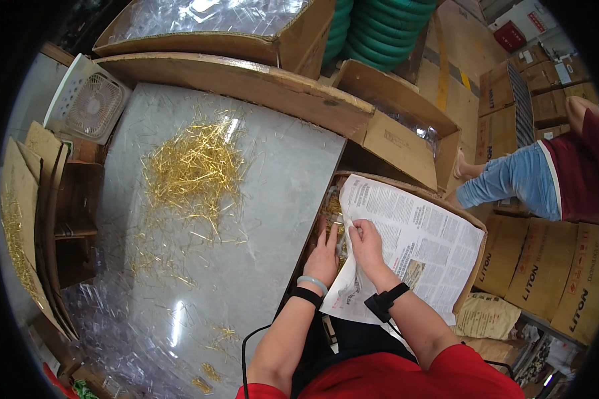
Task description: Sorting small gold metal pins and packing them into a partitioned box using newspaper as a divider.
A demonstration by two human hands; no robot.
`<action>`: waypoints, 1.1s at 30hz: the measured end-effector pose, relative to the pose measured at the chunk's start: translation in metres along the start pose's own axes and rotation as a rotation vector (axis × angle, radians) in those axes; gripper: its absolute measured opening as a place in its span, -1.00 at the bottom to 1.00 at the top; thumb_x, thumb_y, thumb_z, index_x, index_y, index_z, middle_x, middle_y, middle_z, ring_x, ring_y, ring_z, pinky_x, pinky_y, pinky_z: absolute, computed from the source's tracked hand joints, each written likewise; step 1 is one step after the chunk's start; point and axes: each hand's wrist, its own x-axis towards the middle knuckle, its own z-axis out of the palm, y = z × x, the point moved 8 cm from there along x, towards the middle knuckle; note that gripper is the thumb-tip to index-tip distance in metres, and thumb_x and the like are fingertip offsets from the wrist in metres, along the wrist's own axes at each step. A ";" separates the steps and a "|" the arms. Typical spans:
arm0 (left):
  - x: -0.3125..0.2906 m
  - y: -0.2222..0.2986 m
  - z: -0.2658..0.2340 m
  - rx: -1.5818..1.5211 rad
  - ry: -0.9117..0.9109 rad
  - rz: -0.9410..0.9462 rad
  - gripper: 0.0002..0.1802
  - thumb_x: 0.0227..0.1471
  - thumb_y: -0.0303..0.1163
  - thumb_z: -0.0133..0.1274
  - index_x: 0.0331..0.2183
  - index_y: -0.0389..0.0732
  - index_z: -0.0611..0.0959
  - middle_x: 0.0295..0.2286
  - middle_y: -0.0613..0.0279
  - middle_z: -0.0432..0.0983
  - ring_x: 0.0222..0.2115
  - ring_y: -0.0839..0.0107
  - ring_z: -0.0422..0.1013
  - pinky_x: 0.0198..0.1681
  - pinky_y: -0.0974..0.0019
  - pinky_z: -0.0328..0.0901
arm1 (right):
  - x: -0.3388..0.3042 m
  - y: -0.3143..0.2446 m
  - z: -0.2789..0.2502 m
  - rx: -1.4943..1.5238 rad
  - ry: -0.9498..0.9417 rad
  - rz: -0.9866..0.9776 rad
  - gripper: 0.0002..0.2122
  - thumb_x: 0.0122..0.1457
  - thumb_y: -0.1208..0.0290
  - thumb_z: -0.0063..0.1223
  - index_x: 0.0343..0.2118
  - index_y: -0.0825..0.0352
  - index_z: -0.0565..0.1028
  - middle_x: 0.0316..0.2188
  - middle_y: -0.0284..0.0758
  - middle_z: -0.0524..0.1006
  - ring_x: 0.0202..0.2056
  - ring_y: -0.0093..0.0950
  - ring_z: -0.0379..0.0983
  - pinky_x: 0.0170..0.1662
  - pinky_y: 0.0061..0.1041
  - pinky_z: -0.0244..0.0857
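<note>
A large printed newspaper sheet (439, 233) lies over an open cardboard box just right of the table. My right hand (367, 246) is closed on the sheet's left edge, fingers pinched together and lifting a fold of it. Beside it, my left hand (321, 261) reaches in at the box's left side, fingers stretched out over gold-coloured pieces (334, 207) that show past the paper. Its fingertips are partly lost among those pieces. A loose heap of thin gold metal pins (199, 169) is spread on the grey table to the left.
Clear plastic pieces (126, 339) cover the table's near left. A white fan (94, 100) stands at its far left corner. Cardboard boxes (213, 50) border the far side, with green coiled hose (389, 33) behind. At right, another person (532, 176) is near stacked cartons (546, 259).
</note>
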 end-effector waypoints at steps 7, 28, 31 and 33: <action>-0.006 0.000 -0.004 0.109 0.143 0.072 -0.32 0.03 -0.56 -0.02 0.21 -0.33 0.22 0.22 -0.20 0.03 -0.12 -0.16 0.44 -0.09 0.04 0.40 | -0.001 -0.004 0.003 -0.019 -0.006 0.001 -0.82 0.19 0.40 0.02 -0.23 0.41 0.48 -0.24 -0.06 0.50 -0.23 -0.07 0.46 -0.15 -0.24 0.33; -0.090 -0.023 -0.003 -0.014 0.293 -0.228 -0.43 -0.07 -0.55 0.05 0.06 -0.31 0.41 -0.40 -0.22 0.57 -0.36 -0.13 0.52 -0.24 -0.07 0.40 | -0.068 -0.014 -0.024 -0.086 -0.082 -0.435 -0.74 0.20 0.35 0.05 -0.09 0.35 0.45 -0.12 -0.12 0.48 -0.11 -0.25 0.45 -0.04 -0.29 0.33; -0.078 -0.023 0.003 -0.041 0.388 -0.253 -0.47 -0.04 -0.59 0.03 0.04 -0.29 0.43 -0.39 -0.23 0.57 -0.34 -0.16 0.51 -0.23 -0.08 0.39 | -0.099 -0.010 -0.030 -0.298 -0.167 -0.548 -0.59 0.17 0.27 0.06 0.08 0.24 0.40 0.09 -0.14 0.38 0.11 -0.10 0.27 0.15 -0.11 0.13; -0.078 -0.025 0.003 -0.046 0.396 -0.287 -0.53 -0.02 -0.60 0.02 0.00 -0.29 0.44 -0.37 -0.23 0.56 -0.31 -0.18 0.50 -0.22 -0.08 0.38 | -0.109 0.004 -0.022 -0.689 -0.226 -0.595 -0.47 0.19 0.12 0.02 0.22 0.15 0.30 0.26 -0.16 0.20 0.27 -0.08 0.07 0.25 0.09 -0.07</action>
